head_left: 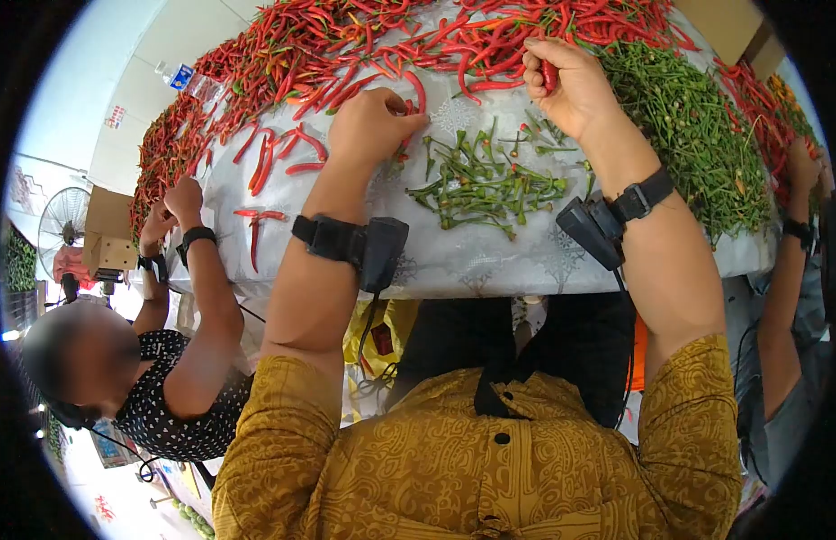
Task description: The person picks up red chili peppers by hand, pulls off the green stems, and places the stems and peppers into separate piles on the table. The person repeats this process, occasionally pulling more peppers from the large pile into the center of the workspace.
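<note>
My right hand (pixel 566 85) is closed around a red chili pepper (pixel 548 77), which shows between the curled fingers. Lower and to the left, my left hand (pixel 368 126) is pinched, with a bit of a red chili pepper (pixel 409 107) at its fingertips. Just behind those fingers lies a curved red chili (pixel 419 87). Between and below my hands, green chili stems (pixel 490 184) are spread loosely on the patterned table cover (pixel 476 270). A few red chilies (pixel 263 162) lie to the left of my left hand.
Red chilies (pixel 283 45) are heaped along the back and left. A mound of green stems (pixel 688 135) lies at the right. One person (pixel 188 211) works at the left; another person's arm (pixel 782 297) reaches in at the right. A plastic bottle (pixel 197 83) rests at the back left.
</note>
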Demonstrator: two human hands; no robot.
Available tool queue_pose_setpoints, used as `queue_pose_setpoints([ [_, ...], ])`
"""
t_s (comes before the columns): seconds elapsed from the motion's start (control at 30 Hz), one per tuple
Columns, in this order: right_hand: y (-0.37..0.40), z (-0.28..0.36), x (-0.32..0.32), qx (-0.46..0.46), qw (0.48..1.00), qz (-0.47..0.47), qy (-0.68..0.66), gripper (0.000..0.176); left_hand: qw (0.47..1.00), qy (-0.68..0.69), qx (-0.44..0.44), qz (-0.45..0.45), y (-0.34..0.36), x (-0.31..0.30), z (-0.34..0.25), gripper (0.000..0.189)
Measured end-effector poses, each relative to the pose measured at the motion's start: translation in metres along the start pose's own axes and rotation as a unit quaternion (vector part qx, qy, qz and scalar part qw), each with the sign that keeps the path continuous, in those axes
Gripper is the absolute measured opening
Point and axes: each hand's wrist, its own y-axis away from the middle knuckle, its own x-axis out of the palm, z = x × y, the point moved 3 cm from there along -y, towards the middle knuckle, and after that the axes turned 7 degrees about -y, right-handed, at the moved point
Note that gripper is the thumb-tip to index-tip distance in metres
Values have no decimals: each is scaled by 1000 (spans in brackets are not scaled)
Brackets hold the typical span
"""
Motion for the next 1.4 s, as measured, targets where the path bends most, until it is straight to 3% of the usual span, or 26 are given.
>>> queue_pose_setpoints([
  [0.17, 4, 2, 3, -9, 1000, 7, 22, 7, 998, 33, 48, -14, 3, -4, -3, 41],
  [0.43, 2, 1, 2, -7, 999, 44, 32, 7, 990, 132, 2, 58, 8, -6, -8, 38],
  [0.97, 1, 0, 3, -10, 999, 35, 24, 8, 999, 27, 43, 16, 10, -9, -10, 44],
  [1.27, 7, -3, 8, 32, 996, 64, 56, 9, 956, 288, 49, -28, 5, -8, -15, 32],
  [1.33, 11, -9, 15, 66, 984, 130, 102, 11, 880, 469, 71, -19, 5, -3, -20, 24],
  [1.4, 17, -12, 23, 63, 978, 153, 131, 15, 878, 470, 92, 5, 8, -2, -29, 21],
])
